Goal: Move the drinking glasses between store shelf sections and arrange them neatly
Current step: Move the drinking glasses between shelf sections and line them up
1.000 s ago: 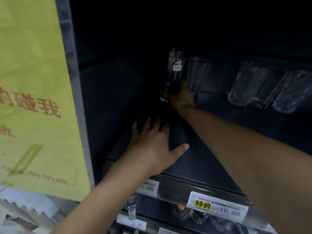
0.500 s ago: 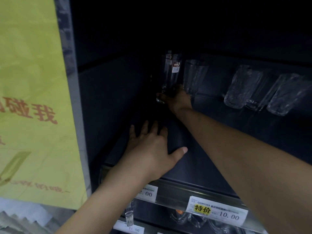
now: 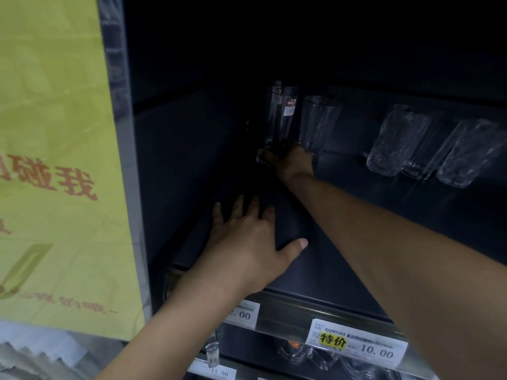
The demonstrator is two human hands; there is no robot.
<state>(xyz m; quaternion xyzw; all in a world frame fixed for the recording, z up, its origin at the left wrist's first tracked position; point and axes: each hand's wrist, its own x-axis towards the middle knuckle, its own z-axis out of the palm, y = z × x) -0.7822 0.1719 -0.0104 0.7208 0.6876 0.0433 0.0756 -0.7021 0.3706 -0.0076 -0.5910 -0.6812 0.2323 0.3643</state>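
A tall clear glass with a small label (image 3: 282,116) stands upright at the back left of the dark shelf (image 3: 343,259). My right hand (image 3: 290,163) reaches deep in and grips its base. A second tall glass stands tight against its left side. Just right of them stands a textured tumbler (image 3: 318,122). My left hand (image 3: 247,239) lies flat on the shelf near the front, fingers spread, holding nothing. Three more textured glasses (image 3: 428,149) stand in a row at the back right.
A yellow poster with red characters (image 3: 55,160) covers the panel left of the shelf. Price tags (image 3: 356,344) line the shelf's front rail. A lower shelf holds more glassware (image 3: 307,355) and a small glass (image 3: 212,355).
My right hand and the labelled glass have shifted slightly left toward the back corner. My left hand has stayed flat on the shelf.
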